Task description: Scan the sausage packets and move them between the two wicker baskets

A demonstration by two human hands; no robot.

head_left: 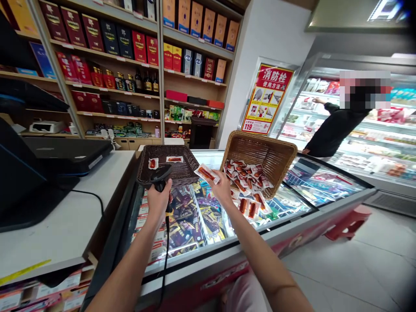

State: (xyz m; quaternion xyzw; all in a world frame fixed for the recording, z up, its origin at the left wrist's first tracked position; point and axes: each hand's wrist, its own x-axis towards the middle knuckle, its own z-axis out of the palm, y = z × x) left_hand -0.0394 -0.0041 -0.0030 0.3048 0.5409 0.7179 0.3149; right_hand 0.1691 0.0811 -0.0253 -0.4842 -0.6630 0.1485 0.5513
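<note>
Scanner [160, 174], black, gun-shaped, corded, clamped in left hand [158, 198]. Right hand [222, 187] pinches clear-wrapped reddish-brown sausage [206, 173] between dark-brown woven basket [183, 173] and tilted tan woven basket [274, 160].

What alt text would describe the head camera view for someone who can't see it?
A person's left hand grips a black handheld scanner and the right hand a wrapped sausage, above a glass-topped freezer. A dark basket holds two more packets; a tilted tan basket holds many.

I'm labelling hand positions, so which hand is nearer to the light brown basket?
Right. The right hand, holding a packet, is just beside the light brown basket; the left hand, holding a scanner, is farther away, by the dark basket.
</note>
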